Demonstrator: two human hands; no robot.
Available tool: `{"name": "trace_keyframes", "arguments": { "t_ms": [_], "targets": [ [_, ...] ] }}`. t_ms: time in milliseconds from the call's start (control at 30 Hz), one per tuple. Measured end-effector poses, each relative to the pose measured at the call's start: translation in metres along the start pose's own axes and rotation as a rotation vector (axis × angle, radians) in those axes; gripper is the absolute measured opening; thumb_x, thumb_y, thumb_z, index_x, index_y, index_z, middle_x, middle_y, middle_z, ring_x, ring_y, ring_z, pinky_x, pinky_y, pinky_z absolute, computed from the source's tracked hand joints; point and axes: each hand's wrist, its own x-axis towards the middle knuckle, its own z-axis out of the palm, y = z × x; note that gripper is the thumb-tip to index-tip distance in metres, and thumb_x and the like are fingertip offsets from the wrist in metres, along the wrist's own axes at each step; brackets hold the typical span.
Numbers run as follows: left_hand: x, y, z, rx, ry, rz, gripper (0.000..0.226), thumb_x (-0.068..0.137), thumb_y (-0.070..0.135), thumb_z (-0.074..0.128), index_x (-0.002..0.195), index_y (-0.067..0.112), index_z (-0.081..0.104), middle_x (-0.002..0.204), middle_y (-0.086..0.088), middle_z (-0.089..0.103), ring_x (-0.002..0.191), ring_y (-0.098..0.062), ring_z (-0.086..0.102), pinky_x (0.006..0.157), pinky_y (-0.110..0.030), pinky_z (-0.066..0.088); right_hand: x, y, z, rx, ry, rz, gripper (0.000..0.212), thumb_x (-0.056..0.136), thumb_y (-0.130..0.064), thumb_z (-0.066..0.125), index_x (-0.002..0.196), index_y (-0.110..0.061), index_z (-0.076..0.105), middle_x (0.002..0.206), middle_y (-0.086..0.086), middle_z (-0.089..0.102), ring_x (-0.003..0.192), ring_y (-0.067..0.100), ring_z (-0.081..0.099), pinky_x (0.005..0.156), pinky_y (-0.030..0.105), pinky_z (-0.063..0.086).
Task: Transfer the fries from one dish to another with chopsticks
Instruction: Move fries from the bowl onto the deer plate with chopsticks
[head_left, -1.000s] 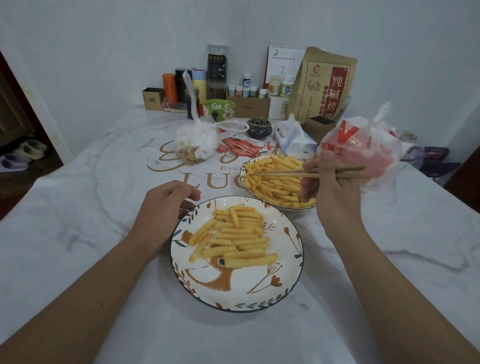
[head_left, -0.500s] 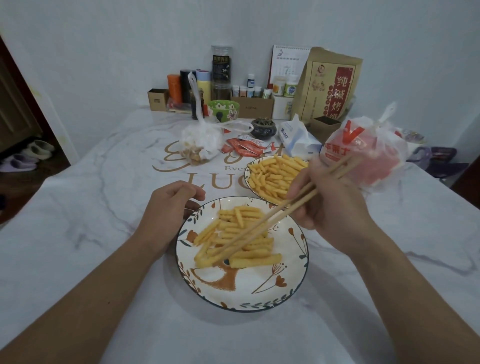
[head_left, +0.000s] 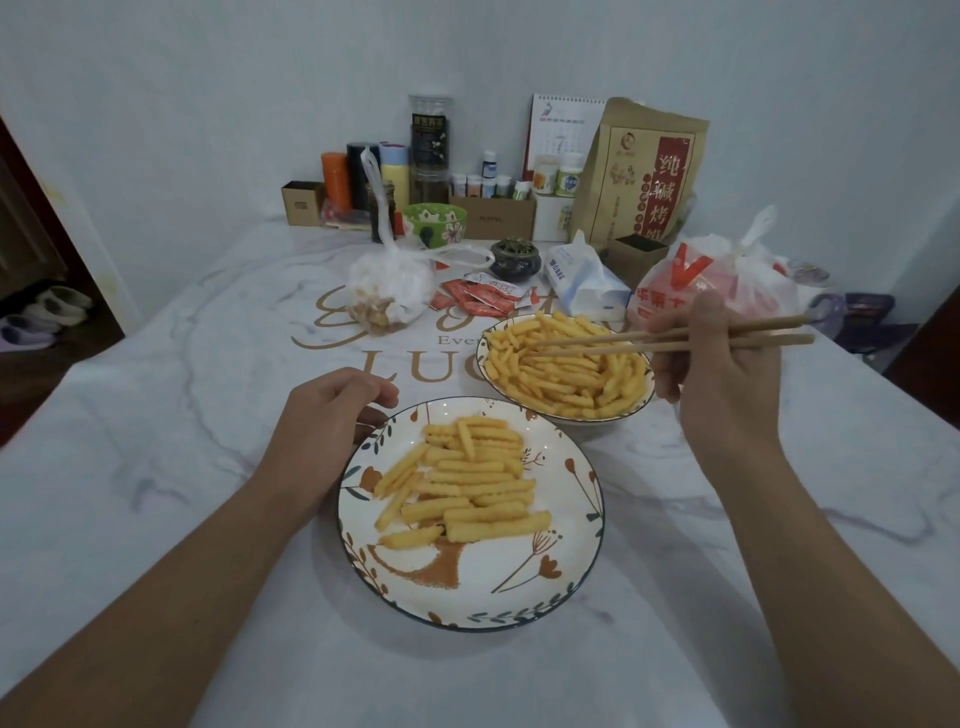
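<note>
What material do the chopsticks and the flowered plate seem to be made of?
The chopsticks look like plain wood or bamboo: matte, even light brown, no shine. The flowered plate looks like glazed ceramic: smooth white surface, painted leaves and flowers, dark rim. Glossy plastic cannot be excluded.

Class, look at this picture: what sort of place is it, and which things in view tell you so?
Probably a home dining table. Slippers lie by a doorway, a desk calendar and small bottles stand against the wall, and a takeaway bag sits on the marble-look table.
</note>
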Motion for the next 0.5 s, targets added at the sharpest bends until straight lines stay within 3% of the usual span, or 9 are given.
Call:
{"name": "trace_keyframes", "arguments": {
  "t_ms": [300, 500],
  "targets": [
    [-0.001, 0.000, -0.001, 0.000, -0.004, 0.002, 0.030, 0.100, 0.014, 0.052, 0.082, 0.009, 0.076, 0.094, -0.012, 0.075, 0.075, -0.022, 0.065, 0.071, -0.040, 0.054, -0.012, 0.019, 0.027, -0.033, -0.139, 0.015, 0.041, 0.106, -0.034, 0.048, 0.080, -0.010, 0.069, 0.057, 0.007, 0.056, 0.046, 0.017, 0.051, 0.044, 0.028, 0.042],
    [-0.001, 0.000, 0.000, -0.005, -0.004, 0.000, 0.030, 0.100, 0.013, 0.052, 0.083, 0.008, 0.076, 0.095, -0.013, 0.075, 0.074, -0.022, 0.064, 0.069, -0.038, 0.053, -0.008, 0.008, 0.022, 0.093, 0.067, 0.123, 0.051, 0.109, -0.033, 0.040, 0.076, -0.005, 0.066, 0.053, 0.005, 0.054, 0.044, 0.014, 0.047, 0.042, 0.021, 0.037]
  ]
}}
